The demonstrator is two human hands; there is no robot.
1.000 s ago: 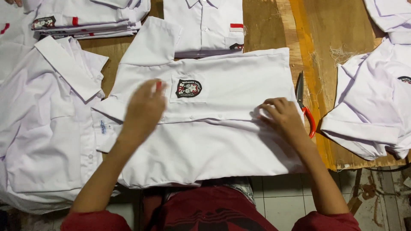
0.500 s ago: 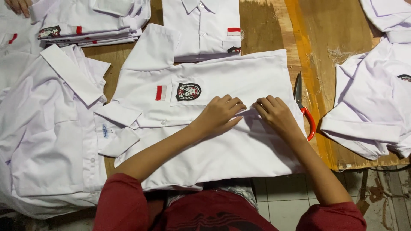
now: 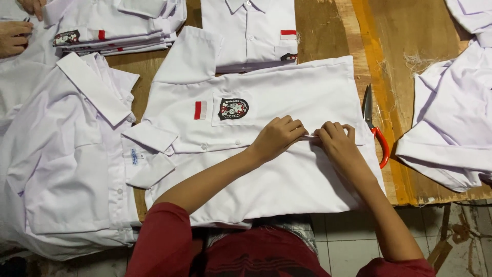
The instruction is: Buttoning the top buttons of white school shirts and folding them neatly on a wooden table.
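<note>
A white short-sleeved shirt [image 3: 287, 177] lies flat across the wooden table [image 3: 405, 46], collar to the left, with a dark pocket badge and a small red-and-white patch. My left hand [image 3: 277, 137] and my right hand [image 3: 335, 141] meet at the button placket near the shirt's lower part. The fingers of both pinch the placket's edge, almost touching each other. Red sleeves cover my upper arms.
Red-handled scissors [image 3: 374, 128] lie just right of the shirt. Loose white shirts [image 3: 61, 164] lie at the left, a folded stack [image 3: 118, 31] at the top left, one folded shirt [image 3: 251, 31] at the top, more [image 3: 451, 128] at the right. Another person's hand [image 3: 14, 38] shows at the far left.
My left hand left the badge area and slid right to the placket beside my right hand. Both hands now pinch the same spot; the shirt lies slightly flatter.
</note>
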